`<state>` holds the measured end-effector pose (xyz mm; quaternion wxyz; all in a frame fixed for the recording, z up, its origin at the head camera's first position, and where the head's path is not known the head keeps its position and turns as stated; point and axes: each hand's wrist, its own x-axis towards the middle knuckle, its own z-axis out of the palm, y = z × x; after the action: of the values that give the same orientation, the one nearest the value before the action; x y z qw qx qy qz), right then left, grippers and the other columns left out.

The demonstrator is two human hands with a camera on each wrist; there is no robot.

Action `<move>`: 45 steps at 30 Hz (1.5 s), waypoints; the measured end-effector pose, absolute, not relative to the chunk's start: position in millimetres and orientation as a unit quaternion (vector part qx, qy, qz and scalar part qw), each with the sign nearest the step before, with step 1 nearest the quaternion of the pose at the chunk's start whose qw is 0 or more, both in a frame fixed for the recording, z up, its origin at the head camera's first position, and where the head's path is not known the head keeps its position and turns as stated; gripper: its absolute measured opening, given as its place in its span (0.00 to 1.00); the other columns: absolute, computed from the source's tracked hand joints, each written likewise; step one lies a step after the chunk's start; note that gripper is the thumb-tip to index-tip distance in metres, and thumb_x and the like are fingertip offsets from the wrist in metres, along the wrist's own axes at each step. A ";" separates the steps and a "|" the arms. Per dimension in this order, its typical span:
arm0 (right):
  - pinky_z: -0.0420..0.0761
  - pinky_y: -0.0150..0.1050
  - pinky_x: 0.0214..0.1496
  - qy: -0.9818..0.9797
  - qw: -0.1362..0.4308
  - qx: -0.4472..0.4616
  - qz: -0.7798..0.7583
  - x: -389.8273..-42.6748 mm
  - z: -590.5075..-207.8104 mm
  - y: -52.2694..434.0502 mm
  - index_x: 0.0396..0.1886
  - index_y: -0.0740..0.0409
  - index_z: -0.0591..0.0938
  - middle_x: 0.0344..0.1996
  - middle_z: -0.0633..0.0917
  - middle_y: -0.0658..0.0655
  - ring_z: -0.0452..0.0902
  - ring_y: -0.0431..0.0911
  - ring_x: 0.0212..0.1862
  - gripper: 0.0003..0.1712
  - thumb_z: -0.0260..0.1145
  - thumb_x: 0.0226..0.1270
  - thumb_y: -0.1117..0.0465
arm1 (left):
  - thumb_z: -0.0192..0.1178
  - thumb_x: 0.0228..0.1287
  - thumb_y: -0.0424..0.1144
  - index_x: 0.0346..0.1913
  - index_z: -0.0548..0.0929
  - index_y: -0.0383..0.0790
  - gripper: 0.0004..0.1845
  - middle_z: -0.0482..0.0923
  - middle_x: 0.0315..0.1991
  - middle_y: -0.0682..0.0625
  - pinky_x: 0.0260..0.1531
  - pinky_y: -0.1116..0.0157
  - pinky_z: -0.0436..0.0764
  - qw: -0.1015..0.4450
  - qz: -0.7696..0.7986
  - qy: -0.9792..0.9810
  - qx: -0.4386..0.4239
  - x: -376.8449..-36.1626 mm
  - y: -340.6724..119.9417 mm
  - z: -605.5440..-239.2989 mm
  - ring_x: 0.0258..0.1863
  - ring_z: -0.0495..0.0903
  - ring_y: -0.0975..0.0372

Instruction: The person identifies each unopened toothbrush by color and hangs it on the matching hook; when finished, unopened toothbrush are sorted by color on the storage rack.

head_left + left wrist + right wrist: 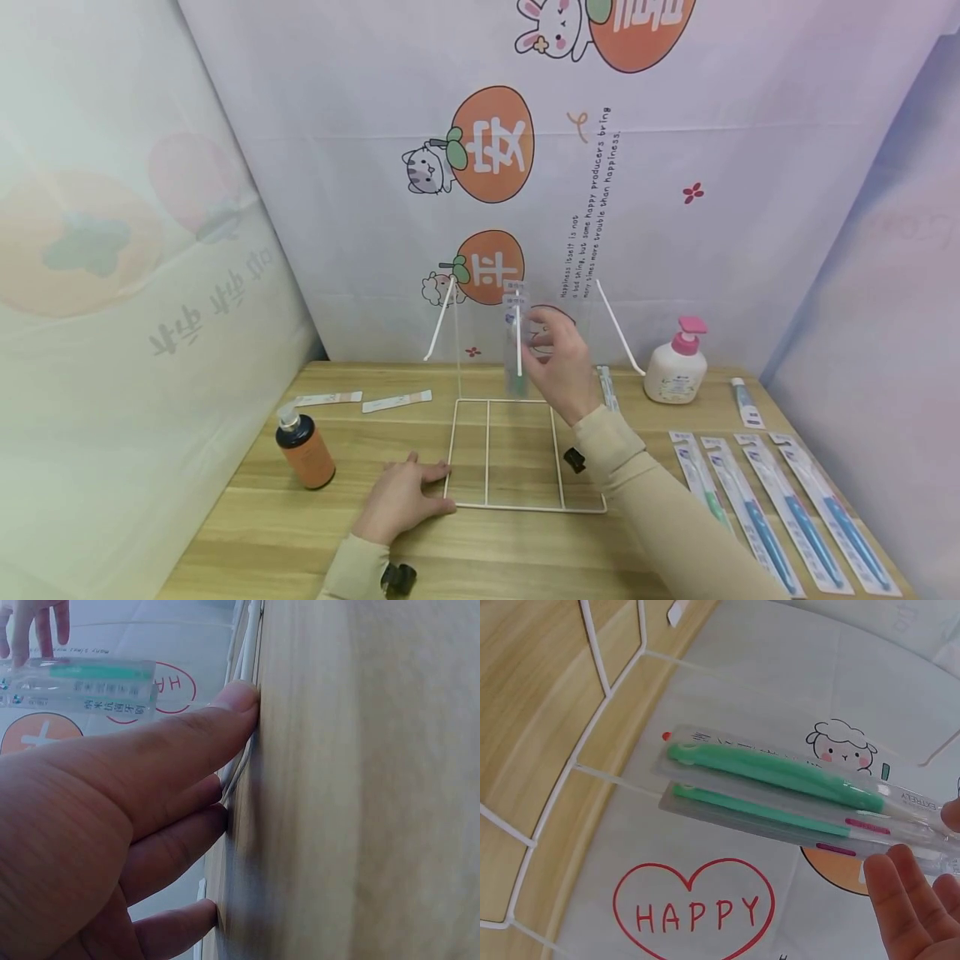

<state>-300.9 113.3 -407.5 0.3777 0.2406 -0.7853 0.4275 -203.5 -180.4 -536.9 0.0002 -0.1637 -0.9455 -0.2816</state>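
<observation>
A white wire rack (487, 454) stands on the wooden table, with three prongs rising at its back. Two clear packs of green toothbrushes (772, 776) hang one before the other at the middle prong (518, 346). My right hand (558, 358) pinches the pack edge from the right; its thumb and fingers lie at either side of the plastic in the right wrist view. At the rack's front left corner, my left hand (401, 500) presses its thumb (238, 697) and extended fingertips against the base wire and tabletop.
Several packaged toothbrushes (772, 500) lie in a row at right. Behind them are a pink-topped pump bottle (675, 373) and a small tube (747, 404). An orange-labelled bottle (307, 450) stands left, near two flat white strips (397, 402). A printed cloth (360, 208) hangs behind.
</observation>
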 end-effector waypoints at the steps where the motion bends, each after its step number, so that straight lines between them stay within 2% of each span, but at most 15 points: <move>1: 0.92 0.38 0.37 -0.783 0.377 0.245 0.429 -301.6 -408.7 114.6 0.63 0.65 0.79 0.57 0.84 0.63 0.91 0.57 0.40 0.29 0.77 0.63 0.75 | 0.83 0.55 0.56 0.61 0.92 0.49 0.31 0.88 0.61 0.50 0.69 0.21 0.58 0.000 -0.281 -0.946 -0.164 -203.5 -180.4 -536.9 0.72 0.72 0.30; 5: 0.92 0.39 0.35 -0.776 0.361 0.270 0.441 -301.7 -413.8 122.1 0.63 0.68 0.79 0.56 0.84 0.64 0.92 0.57 0.39 0.30 0.79 0.62 0.75 | 0.83 0.54 0.56 0.61 0.92 0.50 0.31 0.88 0.60 0.50 0.68 0.21 0.58 0.003 -0.278 -0.946 -0.164 -203.6 -180.5 -537.4 0.72 0.72 0.31; 10: 0.91 0.36 0.34 -0.772 0.296 0.289 0.483 -294.2 -421.8 139.4 0.66 0.66 0.78 0.59 0.84 0.64 0.92 0.56 0.39 0.34 0.80 0.61 0.75 | 0.83 0.54 0.57 0.61 0.92 0.50 0.32 0.88 0.60 0.50 0.69 0.21 0.59 0.004 -0.276 -0.947 -0.164 -203.4 -180.9 -537.6 0.71 0.73 0.31; 14: 0.91 0.38 0.34 -0.785 0.268 0.294 0.474 -286.4 -433.2 166.2 0.66 0.67 0.78 0.58 0.85 0.67 0.92 0.56 0.38 0.35 0.80 0.59 0.76 | 0.83 0.54 0.57 0.62 0.92 0.50 0.32 0.88 0.60 0.50 0.69 0.21 0.59 0.002 -0.274 -0.947 -0.165 -204.2 -181.2 -538.1 0.71 0.73 0.31; 18: 0.92 0.41 0.37 -0.821 0.224 0.284 0.442 -277.4 -446.6 208.9 0.68 0.64 0.79 0.57 0.86 0.68 0.91 0.55 0.39 0.37 0.82 0.58 0.75 | 0.83 0.55 0.57 0.62 0.92 0.51 0.32 0.88 0.60 0.51 0.68 0.21 0.59 0.006 -0.274 -0.947 -0.167 -205.6 -181.7 -539.2 0.71 0.72 0.31; 23: 0.93 0.46 0.43 -0.862 0.162 0.256 0.407 -262.9 -465.7 273.4 0.70 0.58 0.79 0.61 0.84 0.67 0.91 0.56 0.44 0.36 0.82 0.63 0.70 | 0.82 0.55 0.58 0.62 0.92 0.51 0.31 0.88 0.61 0.53 0.67 0.20 0.58 0.007 -0.272 -0.948 -0.168 -206.7 -182.3 -541.0 0.72 0.72 0.31; 25: 0.92 0.49 0.44 -0.873 0.146 0.251 0.391 -254.1 -472.1 299.1 0.71 0.60 0.78 0.63 0.83 0.68 0.90 0.58 0.46 0.36 0.82 0.64 0.67 | 0.82 0.55 0.58 0.62 0.91 0.51 0.31 0.87 0.62 0.53 0.68 0.20 0.58 0.005 -0.274 -0.947 -0.168 -206.7 -182.3 -541.4 0.72 0.72 0.31; 29: 0.92 0.49 0.46 -0.899 0.104 0.225 0.360 -234.2 -478.0 345.9 0.75 0.60 0.75 0.68 0.80 0.69 0.88 0.62 0.51 0.40 0.82 0.66 0.62 | 0.82 0.56 0.57 0.62 0.91 0.50 0.32 0.87 0.62 0.52 0.69 0.20 0.58 0.003 -0.278 -0.946 -0.167 -205.8 -182.3 -541.6 0.73 0.71 0.31; 32: 0.91 0.45 0.44 -0.916 0.079 0.201 0.339 -223.6 -483.4 373.9 0.76 0.60 0.74 0.70 0.78 0.70 0.87 0.65 0.51 0.42 0.82 0.66 0.57 | 0.83 0.55 0.56 0.62 0.91 0.49 0.32 0.87 0.62 0.51 0.69 0.21 0.58 0.004 -0.279 -0.946 -0.166 -204.2 -181.7 -539.1 0.72 0.71 0.31; 36: 0.89 0.43 0.40 -0.932 0.050 0.178 0.313 -217.1 -490.0 395.8 0.75 0.60 0.75 0.69 0.79 0.69 0.87 0.61 0.50 0.43 0.82 0.66 0.52 | 0.83 0.55 0.56 0.62 0.91 0.48 0.32 0.87 0.62 0.51 0.69 0.21 0.58 0.005 -0.280 -0.945 -0.166 -202.8 -181.2 -535.6 0.72 0.71 0.30; 38: 0.87 0.41 0.38 -0.937 0.033 0.167 0.305 -215.7 -491.8 400.4 0.75 0.59 0.76 0.66 0.81 0.68 0.87 0.56 0.48 0.43 0.83 0.65 0.51 | 0.83 0.55 0.57 0.62 0.91 0.48 0.32 0.87 0.61 0.51 0.69 0.21 0.58 0.006 -0.281 -0.945 -0.166 -202.9 -181.5 -535.4 0.72 0.71 0.30; 41: 0.84 0.37 0.34 -0.934 0.014 0.167 0.315 -216.5 -497.6 404.1 0.74 0.62 0.76 0.63 0.82 0.70 0.86 0.48 0.43 0.43 0.84 0.63 0.54 | 0.83 0.54 0.57 0.62 0.91 0.47 0.33 0.88 0.61 0.50 0.68 0.21 0.58 0.008 -0.282 -0.945 -0.167 -202.5 -181.2 -535.1 0.72 0.72 0.30; 45: 0.86 0.36 0.33 -0.926 0.001 0.176 0.334 -220.0 -507.4 405.7 0.73 0.67 0.76 0.59 0.83 0.74 0.85 0.41 0.39 0.44 0.85 0.60 0.59 | 0.83 0.53 0.57 0.62 0.91 0.47 0.33 0.88 0.60 0.50 0.68 0.20 0.58 0.008 -0.279 -0.945 -0.171 -202.0 -180.3 -535.0 0.71 0.72 0.30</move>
<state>-220.0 405.7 -507.4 0.0015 0.1764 -0.9258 0.3343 -202.0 -180.3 -535.0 0.0081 -0.1712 -0.9448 -0.2793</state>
